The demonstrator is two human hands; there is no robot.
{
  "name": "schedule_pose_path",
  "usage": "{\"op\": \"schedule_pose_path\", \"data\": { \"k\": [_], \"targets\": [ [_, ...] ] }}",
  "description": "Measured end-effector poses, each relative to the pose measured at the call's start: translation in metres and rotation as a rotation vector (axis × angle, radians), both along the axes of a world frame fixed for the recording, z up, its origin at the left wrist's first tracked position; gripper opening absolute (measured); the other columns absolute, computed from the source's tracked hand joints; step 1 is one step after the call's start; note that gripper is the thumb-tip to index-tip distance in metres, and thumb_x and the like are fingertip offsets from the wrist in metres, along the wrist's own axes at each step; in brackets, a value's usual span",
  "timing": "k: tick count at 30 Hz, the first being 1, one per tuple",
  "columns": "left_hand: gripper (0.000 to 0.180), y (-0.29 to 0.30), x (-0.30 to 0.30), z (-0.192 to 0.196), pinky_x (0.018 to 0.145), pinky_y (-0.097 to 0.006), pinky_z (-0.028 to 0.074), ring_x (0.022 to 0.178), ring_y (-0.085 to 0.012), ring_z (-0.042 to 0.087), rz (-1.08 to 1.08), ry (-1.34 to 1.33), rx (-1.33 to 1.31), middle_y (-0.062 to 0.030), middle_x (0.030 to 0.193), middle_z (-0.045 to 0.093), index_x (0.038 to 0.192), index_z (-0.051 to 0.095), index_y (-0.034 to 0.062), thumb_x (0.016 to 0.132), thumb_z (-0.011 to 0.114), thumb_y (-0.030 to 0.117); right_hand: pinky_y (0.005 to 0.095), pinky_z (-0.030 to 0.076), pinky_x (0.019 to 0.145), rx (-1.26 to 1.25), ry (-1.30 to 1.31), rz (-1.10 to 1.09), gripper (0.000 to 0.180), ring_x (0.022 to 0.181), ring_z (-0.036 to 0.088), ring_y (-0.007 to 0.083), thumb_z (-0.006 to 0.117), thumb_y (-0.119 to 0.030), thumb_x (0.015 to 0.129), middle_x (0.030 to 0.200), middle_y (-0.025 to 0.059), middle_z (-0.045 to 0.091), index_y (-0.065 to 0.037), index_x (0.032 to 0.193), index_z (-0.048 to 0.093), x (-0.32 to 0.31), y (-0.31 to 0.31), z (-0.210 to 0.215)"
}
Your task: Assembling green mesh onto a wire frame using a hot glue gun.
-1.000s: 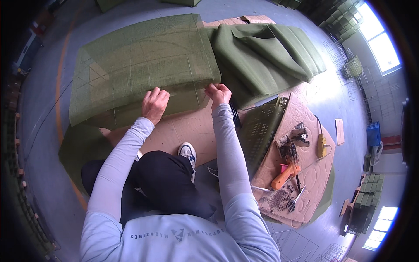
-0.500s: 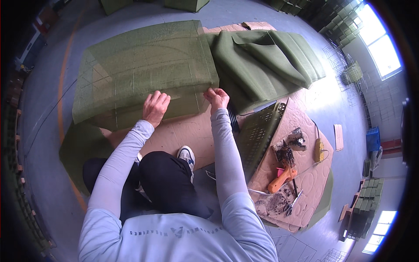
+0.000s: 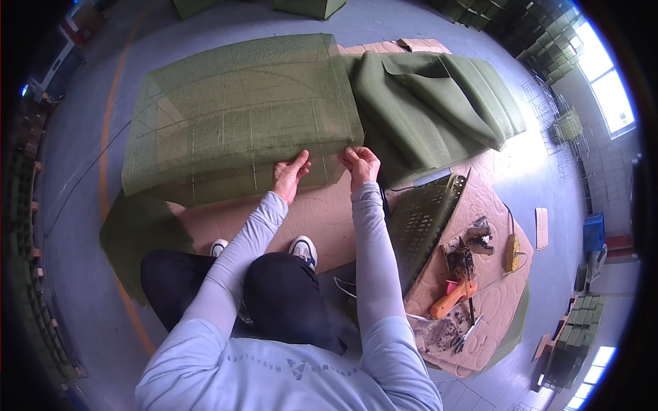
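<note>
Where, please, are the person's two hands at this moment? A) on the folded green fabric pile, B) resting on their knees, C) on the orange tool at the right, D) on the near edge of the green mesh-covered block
D: the left hand and right hand both grip the near edge of the green mesh-covered block, apart from the orange tool and the folded green fabric pile.

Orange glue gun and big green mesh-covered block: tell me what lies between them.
In the head view, a perforated olive plastic panel lies between the orange glue gun and the green mesh-covered block.
</note>
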State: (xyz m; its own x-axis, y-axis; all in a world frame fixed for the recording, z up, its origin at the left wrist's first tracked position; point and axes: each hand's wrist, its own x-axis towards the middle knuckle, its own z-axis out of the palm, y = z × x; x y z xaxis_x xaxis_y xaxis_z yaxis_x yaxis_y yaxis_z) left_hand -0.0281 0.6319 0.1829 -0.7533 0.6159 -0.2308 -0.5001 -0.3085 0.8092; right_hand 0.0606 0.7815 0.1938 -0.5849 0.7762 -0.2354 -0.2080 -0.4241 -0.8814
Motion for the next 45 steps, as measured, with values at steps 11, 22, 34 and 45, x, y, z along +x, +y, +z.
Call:
{"op": "schedule_pose_path", "data": {
  "k": [11, 22, 34, 45],
  "targets": [
    [0.019, -0.010, -0.004, 0.000, 0.058, -0.019, 0.045, 0.065, -0.0073, 0.057, 0.083, 0.036, -0.069, -0.0053, 0.079, 0.064, 0.076, 0.063, 0.0070, 0.075, 0.069, 0.025, 0.0297, 0.053, 0.063, 0.010, 0.070, -0.036, 0.008, 0.064, 0.060, 0.0179, 0.061, -0.001, 0.077, 0.072, 0.0063, 0.058, -0.002, 0.076, 0.053, -0.006, -0.001, -0.009],
    [0.025, -0.064, -0.016, 0.032, 0.052, -0.016, 0.041, 0.054, -0.0038, 0.050, 0.219, -0.007, -0.179, -0.0029, 0.069, 0.060, 0.072, 0.061, 0.0069, 0.077, 0.067, 0.030, 0.0313, 0.052, 0.062, 0.046, 0.030, -0.019, 0.009, 0.063, 0.060, 0.0190, 0.061, -0.002, 0.078, 0.071, 0.0065, 0.058, -0.002, 0.076, 0.052, -0.006, 0.001, -0.006],
    [0.031, -0.065, -0.016, 0.029, 0.047, -0.019, 0.036, 0.051, -0.0039, 0.046, 0.281, 0.195, -0.268, -0.0041, 0.061, 0.060, 0.064, 0.062, 0.0054, 0.077, 0.066, 0.034, 0.0314, 0.053, 0.063, 0.049, 0.020, -0.046, 0.009, 0.062, 0.059, 0.0176, 0.061, -0.002, 0.077, 0.070, 0.0074, 0.058, 0.000, 0.075, 0.052, -0.008, -0.003, -0.002],
    [0.040, -0.102, -0.038, 0.046, 0.039, -0.018, 0.034, 0.045, -0.0049, 0.045, 0.465, 0.093, -0.328, -0.0003, 0.053, 0.053, 0.057, 0.053, 0.0076, 0.077, 0.064, 0.040, 0.0314, 0.054, 0.063, 0.041, 0.024, -0.039, 0.009, 0.062, 0.059, 0.0180, 0.061, -0.001, 0.077, 0.070, 0.0075, 0.057, 0.000, 0.075, 0.052, -0.007, -0.002, -0.002]
  ]
}}
